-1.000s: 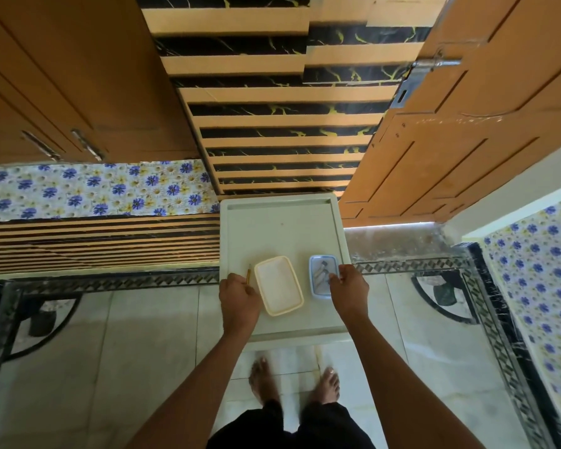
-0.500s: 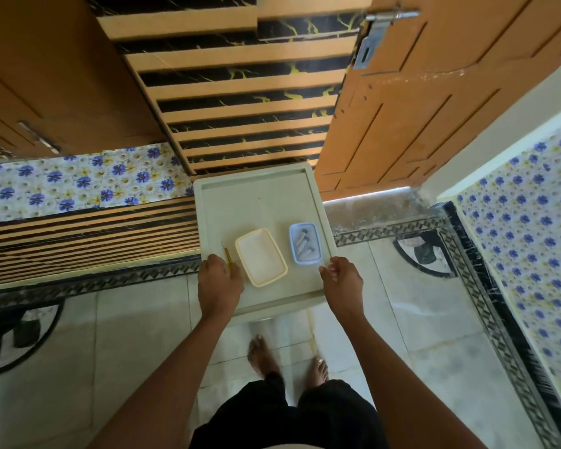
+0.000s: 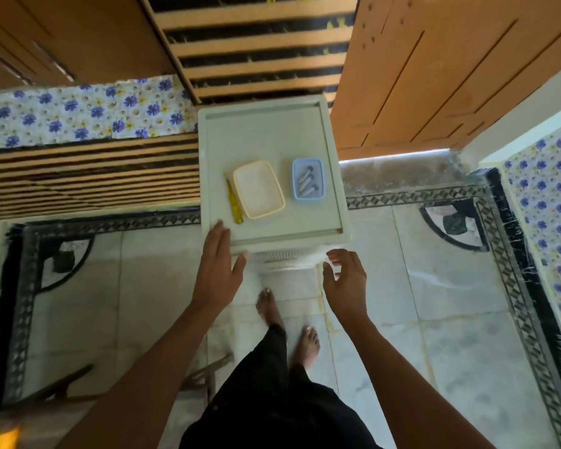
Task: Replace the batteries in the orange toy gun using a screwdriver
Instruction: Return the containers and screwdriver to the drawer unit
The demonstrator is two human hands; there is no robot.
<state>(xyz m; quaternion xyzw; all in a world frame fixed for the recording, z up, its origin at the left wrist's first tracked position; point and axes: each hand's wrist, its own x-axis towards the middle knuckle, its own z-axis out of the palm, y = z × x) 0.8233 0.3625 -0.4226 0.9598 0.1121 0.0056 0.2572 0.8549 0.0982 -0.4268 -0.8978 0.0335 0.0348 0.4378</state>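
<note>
"So, how far along is the battery job, going by the head view?"

"Barely begun, I'd judge. On the white square plastic stool (image 3: 272, 134) at frame centre lie a yellow translucent screwdriver (image 3: 234, 202), a cream rectangular plastic tub (image 3: 258, 189) just beside it and, further right, a small blue plastic tray (image 3: 308, 184) holding grey batteries (image 3: 306, 180)."

"And the orange toy gun?"

"Nowhere that I can make out. An orange blur (image 3: 5, 437) in the lower left corner is too vague to name."

"The hands?"

"The left hand (image 3: 217, 270) lays straight, closed-up fingers on the stool's near left edge. The right hand (image 3: 345, 280), fingers loosely spread and empty, hangs just off the near right corner. Unscrewing, swapping and closing all seem left."
</note>
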